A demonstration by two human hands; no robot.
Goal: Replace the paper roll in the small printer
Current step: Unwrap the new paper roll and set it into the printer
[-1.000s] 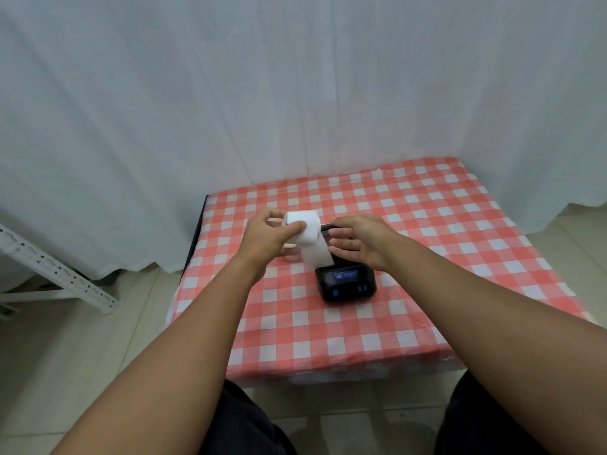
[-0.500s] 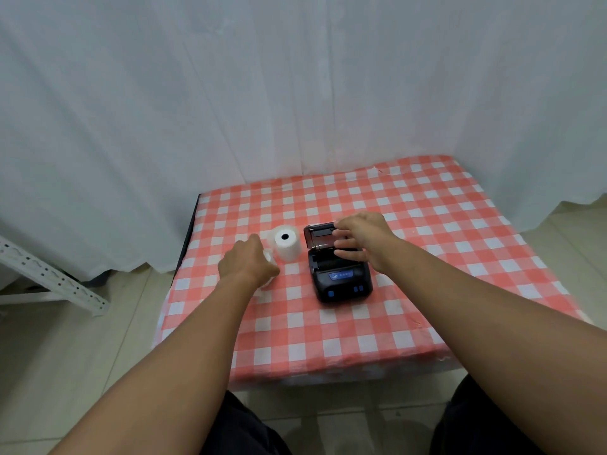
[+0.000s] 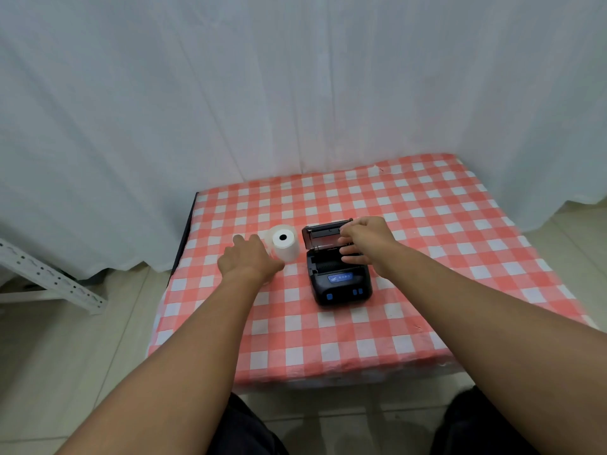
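Note:
A small black printer (image 3: 341, 280) with blue buttons sits on the checked table, its lid (image 3: 320, 233) tilted open toward the back. The paper bay behind the display looks empty. A white paper roll (image 3: 285, 246) stands on end just left of the printer, with its core hole facing up. My left hand (image 3: 249, 259) lies palm down beside the roll with its fingers apart, and the fingertips are next to the roll's left side. My right hand (image 3: 364, 241) is over the open bay. Its thumb and forefinger pinch the lid's right edge.
The table (image 3: 427, 257) wears a red-and-white checked cloth and stands against a white curtain (image 3: 295, 93). A white perforated metal rail (image 3: 49, 277) slants over the tiled floor at the left. My dark-trousered knees (image 3: 249, 431) are below the front edge.
My left hand set the roll down upright on the cloth left of the printer and let go. My right hand stayed at the open lid, and the bay is now uncovered.

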